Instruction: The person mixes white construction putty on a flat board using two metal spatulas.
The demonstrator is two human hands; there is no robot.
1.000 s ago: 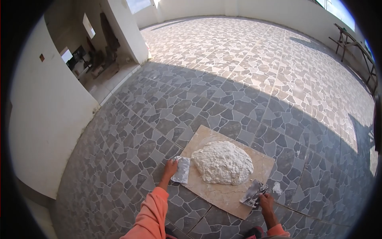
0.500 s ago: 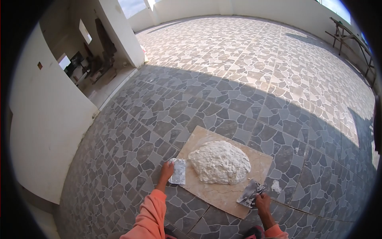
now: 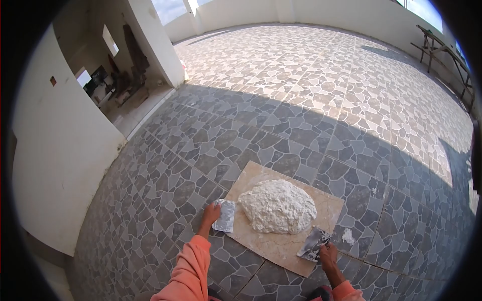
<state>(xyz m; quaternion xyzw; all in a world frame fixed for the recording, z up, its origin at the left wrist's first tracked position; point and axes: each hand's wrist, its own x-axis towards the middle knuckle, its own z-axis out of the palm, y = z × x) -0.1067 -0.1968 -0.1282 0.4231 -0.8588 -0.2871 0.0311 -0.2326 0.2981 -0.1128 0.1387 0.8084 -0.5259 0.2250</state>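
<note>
A mound of lumpy white paste (image 3: pixel 277 206) lies on a beige tile board (image 3: pixel 256 173) on the floor. My left hand (image 3: pixel 211 213) is closed on a flat metal scraper (image 3: pixel 224 216) smeared with white, held at the board's left edge, just left of the mound. On the right, my right hand (image 3: pixel 329 255) grips a wider, darker putty knife (image 3: pixel 314 244) with paste on its blade, over the board's lower right edge. Neither blade touches the mound.
Patterned stone-look tiles (image 3: pixel 201 155) cover the floor. White spills (image 3: pixel 348 236) lie right of the board. At the left, a wall (image 3: pixel 60 135) and a doorway show tools inside. A wooden trestle (image 3: pixel 436 49) stands far right.
The putty knife and my right hand have shifted slightly to the left. The view has tilted a little, and the left scraper is nearly where it was.
</note>
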